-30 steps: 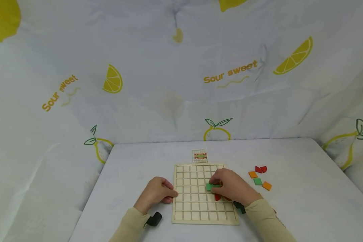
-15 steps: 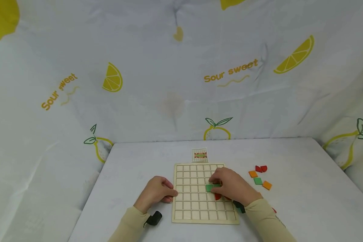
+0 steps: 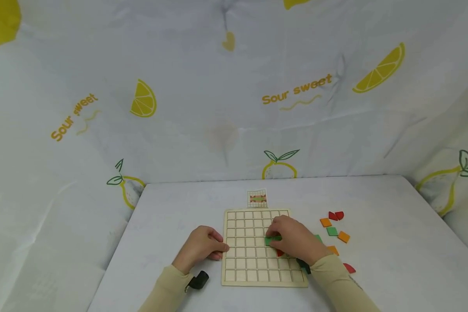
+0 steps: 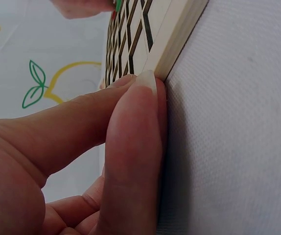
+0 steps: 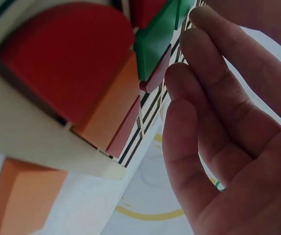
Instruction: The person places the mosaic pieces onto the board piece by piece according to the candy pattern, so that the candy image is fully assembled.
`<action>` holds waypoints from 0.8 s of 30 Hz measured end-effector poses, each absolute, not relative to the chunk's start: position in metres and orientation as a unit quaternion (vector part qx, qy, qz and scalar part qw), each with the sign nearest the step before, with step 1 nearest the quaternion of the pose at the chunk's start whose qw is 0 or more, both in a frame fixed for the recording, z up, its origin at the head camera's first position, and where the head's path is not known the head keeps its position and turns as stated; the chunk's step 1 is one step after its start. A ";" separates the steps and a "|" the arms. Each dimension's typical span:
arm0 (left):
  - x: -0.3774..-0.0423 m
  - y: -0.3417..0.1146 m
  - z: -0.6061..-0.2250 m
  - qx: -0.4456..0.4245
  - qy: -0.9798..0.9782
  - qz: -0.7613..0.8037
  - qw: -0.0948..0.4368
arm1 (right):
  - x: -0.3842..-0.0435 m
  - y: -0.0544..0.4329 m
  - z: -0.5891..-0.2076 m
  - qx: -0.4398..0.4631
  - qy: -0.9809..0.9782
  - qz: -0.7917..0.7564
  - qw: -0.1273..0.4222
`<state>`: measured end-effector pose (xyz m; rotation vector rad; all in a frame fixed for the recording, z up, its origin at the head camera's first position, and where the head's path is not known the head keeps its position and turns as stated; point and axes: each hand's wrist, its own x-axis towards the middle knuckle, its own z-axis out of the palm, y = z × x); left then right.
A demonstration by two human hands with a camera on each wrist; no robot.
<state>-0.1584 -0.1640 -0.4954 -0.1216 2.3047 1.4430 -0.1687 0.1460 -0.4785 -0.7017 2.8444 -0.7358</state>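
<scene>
Where the left hand [image 3: 203,243] pinches: left edge of the gridded board [image 3: 241,263], lower centre of the frame.
Right hand [image 3: 295,238]: fingers curved at a green tile [image 3: 268,241] on the board; whether gripping, cannot tell.

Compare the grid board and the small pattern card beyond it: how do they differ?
The grid board is much larger than the pattern card. The board carries separate coloured tiles, while the card's colours look printed. The left hand touches the board; neither hand touches the card. Both are pale, marked with a grid, and lie on the white table.
</scene>
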 end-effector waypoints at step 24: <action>-0.158 -0.162 -0.495 -0.031 0.839 0.502 0.205 | -0.169 0.302 -0.477 -0.021 0.949 -0.306 0.074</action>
